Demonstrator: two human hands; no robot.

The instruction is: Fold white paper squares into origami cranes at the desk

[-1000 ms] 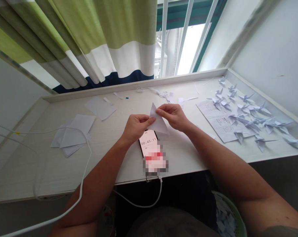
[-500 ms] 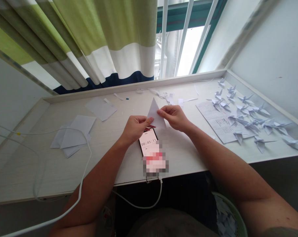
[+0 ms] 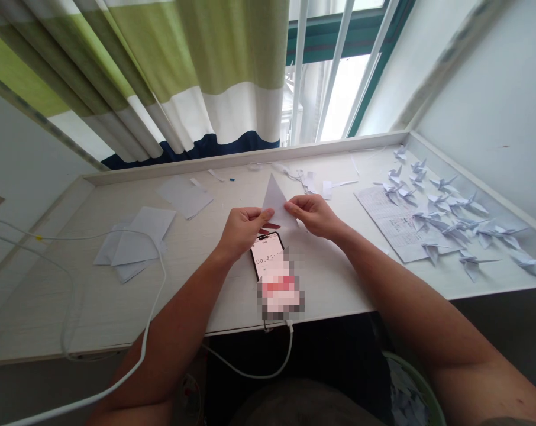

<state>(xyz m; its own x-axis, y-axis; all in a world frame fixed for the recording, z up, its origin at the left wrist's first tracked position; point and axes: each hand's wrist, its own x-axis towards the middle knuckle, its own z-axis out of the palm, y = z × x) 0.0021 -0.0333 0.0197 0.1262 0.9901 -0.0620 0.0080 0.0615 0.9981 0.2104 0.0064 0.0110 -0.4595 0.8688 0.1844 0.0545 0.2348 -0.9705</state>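
A white paper folded into a triangle [image 3: 275,202] is held upright above the desk, its tip pointing away from me. My left hand [image 3: 241,229] pinches its lower left edge and my right hand [image 3: 313,214] pinches its right edge. Just under the hands lies a phone [image 3: 268,258] showing a running timer, plugged into a white cable [image 3: 259,370].
Several folded paper cranes [image 3: 449,216] cover the desk's right side, some on a printed sheet [image 3: 390,228]. A stack of white paper squares [image 3: 135,239] lies at left, paper scraps [image 3: 310,180] sit near the window sill, and a green basket [image 3: 421,393] stands under the desk.
The paper triangle has turned more upright and moved slightly away from me with both hands. The view has tilted down a little.
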